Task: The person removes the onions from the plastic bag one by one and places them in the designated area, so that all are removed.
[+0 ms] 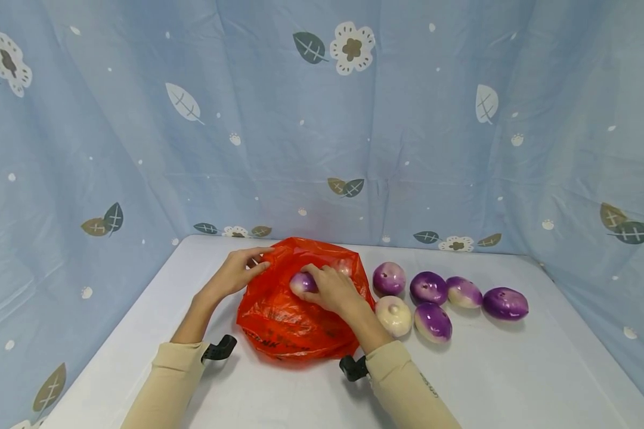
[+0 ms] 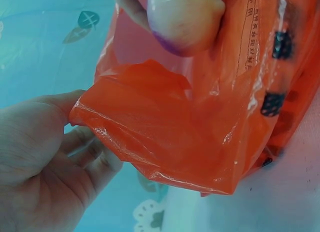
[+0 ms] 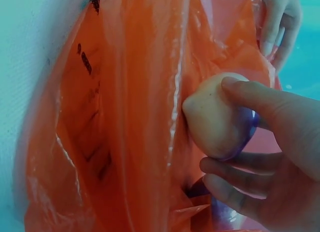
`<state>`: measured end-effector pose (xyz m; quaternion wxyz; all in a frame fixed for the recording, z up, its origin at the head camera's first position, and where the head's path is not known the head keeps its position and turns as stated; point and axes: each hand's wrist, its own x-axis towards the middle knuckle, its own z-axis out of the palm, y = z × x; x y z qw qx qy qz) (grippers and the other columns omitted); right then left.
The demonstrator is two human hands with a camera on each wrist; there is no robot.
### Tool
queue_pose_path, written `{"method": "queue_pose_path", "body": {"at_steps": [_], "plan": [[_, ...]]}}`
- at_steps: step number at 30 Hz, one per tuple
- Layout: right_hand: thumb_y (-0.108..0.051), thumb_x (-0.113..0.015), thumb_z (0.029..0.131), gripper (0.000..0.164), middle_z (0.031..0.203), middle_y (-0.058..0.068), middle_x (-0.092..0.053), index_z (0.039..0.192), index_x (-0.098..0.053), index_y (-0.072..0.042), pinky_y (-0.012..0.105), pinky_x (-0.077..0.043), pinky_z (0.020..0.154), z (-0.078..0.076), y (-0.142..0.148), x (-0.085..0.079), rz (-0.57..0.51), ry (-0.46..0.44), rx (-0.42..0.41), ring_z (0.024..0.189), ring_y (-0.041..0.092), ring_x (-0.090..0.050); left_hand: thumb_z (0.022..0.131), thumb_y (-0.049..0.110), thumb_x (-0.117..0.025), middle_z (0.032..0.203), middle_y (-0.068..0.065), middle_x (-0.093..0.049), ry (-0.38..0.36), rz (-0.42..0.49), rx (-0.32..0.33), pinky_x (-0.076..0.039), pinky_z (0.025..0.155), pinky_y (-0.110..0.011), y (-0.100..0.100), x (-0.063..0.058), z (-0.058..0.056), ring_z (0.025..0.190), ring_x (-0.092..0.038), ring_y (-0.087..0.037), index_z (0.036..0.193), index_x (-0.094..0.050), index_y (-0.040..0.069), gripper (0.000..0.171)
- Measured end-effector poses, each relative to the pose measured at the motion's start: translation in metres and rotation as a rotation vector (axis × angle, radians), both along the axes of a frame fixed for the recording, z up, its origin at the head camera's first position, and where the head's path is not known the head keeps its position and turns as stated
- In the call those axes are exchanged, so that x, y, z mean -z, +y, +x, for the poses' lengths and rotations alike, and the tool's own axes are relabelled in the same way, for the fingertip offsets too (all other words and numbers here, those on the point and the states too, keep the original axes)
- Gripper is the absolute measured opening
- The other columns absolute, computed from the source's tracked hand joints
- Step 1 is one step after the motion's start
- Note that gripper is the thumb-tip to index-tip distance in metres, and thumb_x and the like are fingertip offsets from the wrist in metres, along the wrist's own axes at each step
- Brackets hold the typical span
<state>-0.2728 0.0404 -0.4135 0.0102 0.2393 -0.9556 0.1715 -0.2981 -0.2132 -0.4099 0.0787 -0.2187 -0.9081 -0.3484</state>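
A red plastic bag lies on the table with its mouth spread and dark print on its side. My left hand pinches the bag's left rim; in the left wrist view the thumb meets the film edge while the other fingers are partly behind it. My right hand grips a glossy purple-and-white turnip over the bag's opening. The right wrist view shows the turnip between thumb and fingers, its pale nub facing the film. Another pale, pinkish turnip shows within the bag, partly covered.
To the bag's right, several more turnips sit close together, among them a pale one nearest the bag and a dark purple one farthest right. A blue patterned curtain borders the white table at the back and sides.
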Motion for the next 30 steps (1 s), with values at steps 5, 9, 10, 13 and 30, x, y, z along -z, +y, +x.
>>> {"method": "queue_pose_path", "body": {"at_steps": [5,9,10,13,30], "plan": [[-0.044,-0.071,0.087,0.056,0.122,0.007,-0.066,0.136,-0.053,-0.023,0.052,-0.052,0.097,0.004,0.0,-0.001,0.0,-0.013,0.001,0.115,0.028,-0.061,0.094,0.014,-0.065,0.092,-0.009,-0.069,-0.015,-0.009,-0.011,-0.053,0.06,-0.022,0.0,-0.001,0.0,0.076,-0.062,-0.018,0.134,-0.061,0.009,0.04],[-0.044,-0.072,0.086,0.056,0.122,0.007,-0.066,0.136,-0.053,-0.023,0.054,-0.052,0.095,0.008,0.001,-0.002,-0.002,-0.019,0.001,0.115,0.028,-0.061,0.094,0.014,-0.065,0.092,-0.01,-0.069,-0.021,-0.005,-0.014,-0.053,0.06,-0.022,-0.001,-0.002,0.001,0.076,-0.061,-0.018,0.134,-0.061,0.009,0.04],[-0.044,-0.072,0.086,0.056,0.122,0.007,-0.066,0.136,-0.053,-0.023,0.054,-0.052,0.095,0.009,0.002,-0.002,-0.002,-0.021,0.002,0.116,0.028,-0.061,0.094,0.013,-0.065,0.092,-0.01,-0.069,-0.019,-0.005,-0.011,-0.053,0.06,-0.022,-0.001,-0.002,0.001,0.076,-0.062,-0.018,0.134,-0.061,0.008,0.04],[-0.043,-0.072,0.086,0.056,0.123,0.007,-0.065,0.135,-0.054,-0.023,0.056,-0.052,0.095,0.011,0.003,-0.003,-0.009,-0.024,-0.001,0.116,0.028,-0.061,0.094,0.012,-0.065,0.093,-0.011,-0.07,-0.014,-0.003,-0.01,-0.053,0.06,-0.022,0.0,-0.001,0.002,0.077,-0.062,-0.018,0.133,-0.061,0.006,0.04],[-0.045,-0.072,0.086,0.054,0.124,0.008,-0.063,0.134,-0.053,-0.028,0.054,-0.055,0.088,0.031,0.021,-0.015,-0.041,0.015,-0.001,0.111,0.03,-0.064,0.094,0.014,-0.066,0.097,-0.011,-0.07,-0.03,-0.017,-0.014,-0.052,0.06,-0.023,0.0,-0.001,0.001,0.079,-0.061,-0.018,0.132,-0.062,0.007,0.039]]}}
